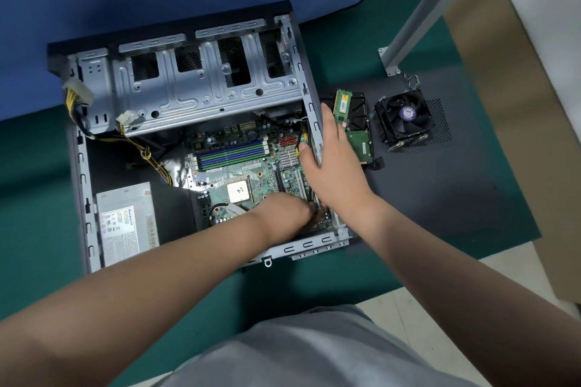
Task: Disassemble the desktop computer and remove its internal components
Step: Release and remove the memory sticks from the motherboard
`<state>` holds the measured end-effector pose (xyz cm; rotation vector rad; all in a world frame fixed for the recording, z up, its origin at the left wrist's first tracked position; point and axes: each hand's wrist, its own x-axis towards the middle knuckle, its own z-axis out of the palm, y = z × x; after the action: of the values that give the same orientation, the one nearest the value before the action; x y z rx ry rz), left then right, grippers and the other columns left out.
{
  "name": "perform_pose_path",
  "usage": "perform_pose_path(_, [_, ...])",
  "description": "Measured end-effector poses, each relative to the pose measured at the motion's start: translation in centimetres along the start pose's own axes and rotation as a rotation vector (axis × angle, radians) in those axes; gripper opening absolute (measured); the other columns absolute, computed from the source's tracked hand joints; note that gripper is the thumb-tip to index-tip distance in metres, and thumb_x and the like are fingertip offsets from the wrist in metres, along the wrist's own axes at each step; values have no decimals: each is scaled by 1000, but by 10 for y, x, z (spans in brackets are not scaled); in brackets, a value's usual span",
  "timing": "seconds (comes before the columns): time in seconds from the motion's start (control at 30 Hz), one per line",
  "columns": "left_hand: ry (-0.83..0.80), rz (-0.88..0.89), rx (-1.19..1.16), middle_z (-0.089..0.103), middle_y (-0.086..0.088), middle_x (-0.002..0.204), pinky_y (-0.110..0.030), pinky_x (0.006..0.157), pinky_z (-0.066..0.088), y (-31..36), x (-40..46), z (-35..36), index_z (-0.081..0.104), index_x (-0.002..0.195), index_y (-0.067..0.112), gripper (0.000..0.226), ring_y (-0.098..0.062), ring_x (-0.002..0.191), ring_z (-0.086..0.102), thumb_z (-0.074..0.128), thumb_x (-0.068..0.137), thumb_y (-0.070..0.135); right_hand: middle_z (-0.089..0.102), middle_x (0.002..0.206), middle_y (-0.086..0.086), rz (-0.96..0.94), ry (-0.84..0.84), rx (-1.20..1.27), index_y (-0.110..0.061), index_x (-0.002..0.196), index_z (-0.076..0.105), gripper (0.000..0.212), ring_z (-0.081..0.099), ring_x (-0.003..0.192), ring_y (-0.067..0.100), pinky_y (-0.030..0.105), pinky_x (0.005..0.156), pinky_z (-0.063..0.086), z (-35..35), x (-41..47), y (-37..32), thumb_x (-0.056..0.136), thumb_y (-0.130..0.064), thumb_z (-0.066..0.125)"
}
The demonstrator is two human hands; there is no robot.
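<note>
Our left hand [284, 210] reached down onto the near right corner of the motherboard [251, 166], its fingers blurred and curled out of sight, so we could not tell whether they gripped anything. Our right hand [327, 154] lay over the right wall of the computer case [309, 110], fingers stretched straight along the metal edge and the thumb dipping inside, holding nothing. The case sat open on a green mat [37, 198], with the silver power supply [127, 223] at its near left, the bare processor [239, 192] in the board's middle, and blue and green memory slots [231, 154] beyond it. Yellow cables [147, 154] ran from the power supply area up to the empty drive cage [201, 82] at the far end. Just beside the case on a dark panel [440, 185] lay a hard drive [360, 132] with a memory stick [341, 104] on it, and farther right a cooler fan [404, 118].
</note>
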<state>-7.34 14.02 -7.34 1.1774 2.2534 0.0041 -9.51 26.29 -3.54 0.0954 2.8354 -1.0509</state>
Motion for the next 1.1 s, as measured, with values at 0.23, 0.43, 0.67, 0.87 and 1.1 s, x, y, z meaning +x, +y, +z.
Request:
perform_pose_path(0.23, [51,417,379,59,-18,100,-43,70,51,9,8,-18,43,119,0,30,-32,87,58,46,89,-2,30,148,6,2,-2,-10,-25,151,4,69,39,129,27,37,100,38,1,0,1,96,-36,44])
perform_pose_path(0.43, [-23,420,373,62,-19,97,-45,74,51,12,9,-18,48,109,-2,19,-34,86,59,40,91,0,32,147,8,0,16,-17,-25,151,6,68,43,125,28,36,95,41,2,0,1,95,-36,44])
perform_pose_path(0.67, [-89,359,287,63,-19,102,-43,75,51,15,11,-24,55,107,-1,21,-34,92,60,44,90,-1,31,147,8,0,16,-12,-24,151,6,68,43,125,28,36,95,41,2,0,1,95,-36,44])
perform_pose_path(0.87, [-73,227,263,65,-13,99,-35,60,39,19,12,-27,59,102,1,21,-25,76,52,46,87,-6,34,145,10,5,20,-20,-22,151,7,68,45,123,28,36,93,41,2,0,1,95,-35,45])
perform_pose_path(1.1, [-88,-85,134,65,-7,99,-37,59,42,19,13,-27,60,109,5,23,-29,80,60,47,90,1,33,146,10,7,14,-19,-21,151,7,68,43,124,30,37,96,40,2,-1,-1,96,-34,45])
